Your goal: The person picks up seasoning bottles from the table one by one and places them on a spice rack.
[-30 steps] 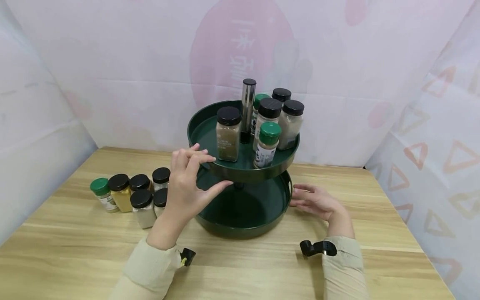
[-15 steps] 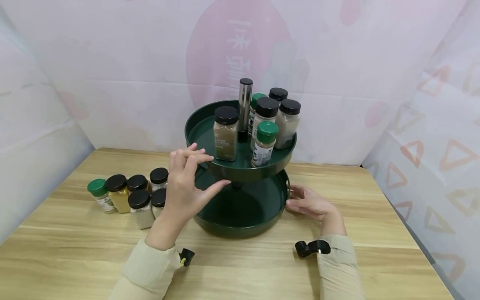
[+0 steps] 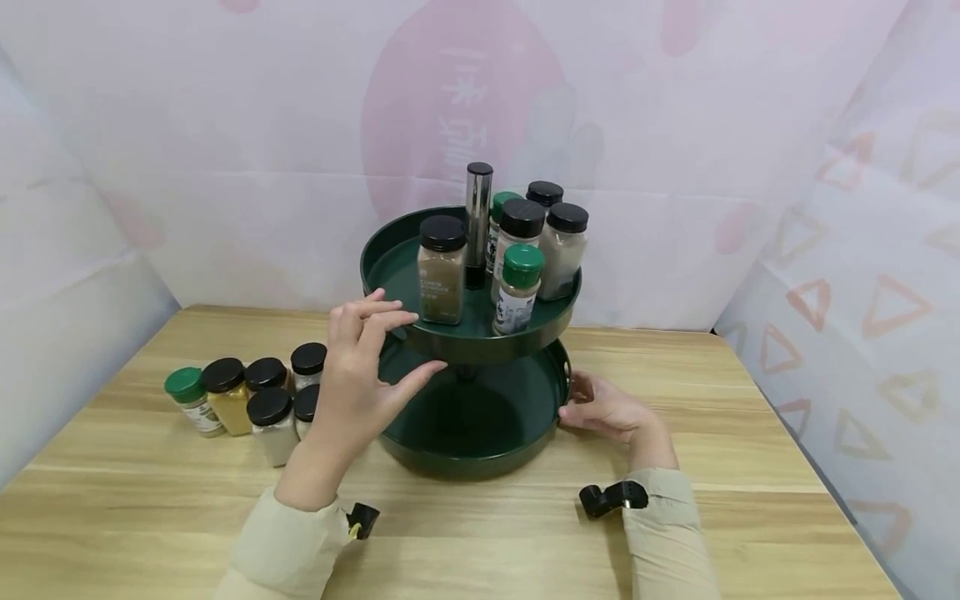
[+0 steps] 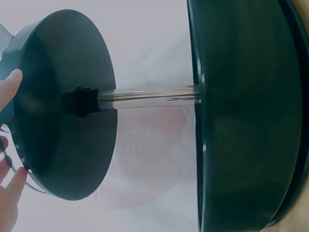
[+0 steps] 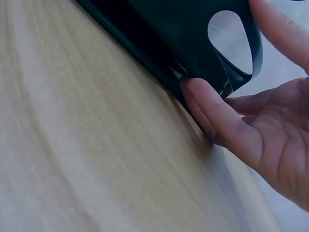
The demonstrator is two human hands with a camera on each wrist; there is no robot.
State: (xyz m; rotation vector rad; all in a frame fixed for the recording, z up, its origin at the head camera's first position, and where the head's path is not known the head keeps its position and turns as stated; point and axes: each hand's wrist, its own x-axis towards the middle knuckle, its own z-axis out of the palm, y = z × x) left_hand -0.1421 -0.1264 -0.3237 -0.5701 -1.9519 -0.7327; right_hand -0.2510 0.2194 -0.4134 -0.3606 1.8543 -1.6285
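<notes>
A dark green two-tier tray (image 3: 465,467) stands on the table, round a chrome centre post (image 3: 477,212). My left hand (image 3: 352,367) holds the upper tier's rim at its left front, fingers above and thumb below; in the left wrist view these fingers (image 4: 12,188) lie beside a cutout handle. At the lower tier's right side my right hand (image 3: 611,410) grips the wall beside its cutout, and a fingertip (image 5: 205,89) touches the bottom edge in the right wrist view. A cumin powder jar (image 3: 442,279) and several other spice jars (image 3: 566,254) stand on the upper tier.
Left of the tray, several more spice jars (image 3: 272,429) with black lids and a green-lidded one (image 3: 198,408) stand close together on the wooden table (image 3: 465,542). Printed cloth walls (image 3: 292,117) enclose the back and sides.
My right hand has moved in against the lower tier's side, its thumb coming onto the wall. The left hand keeps its place at the upper rim. The head view has shifted slightly.
</notes>
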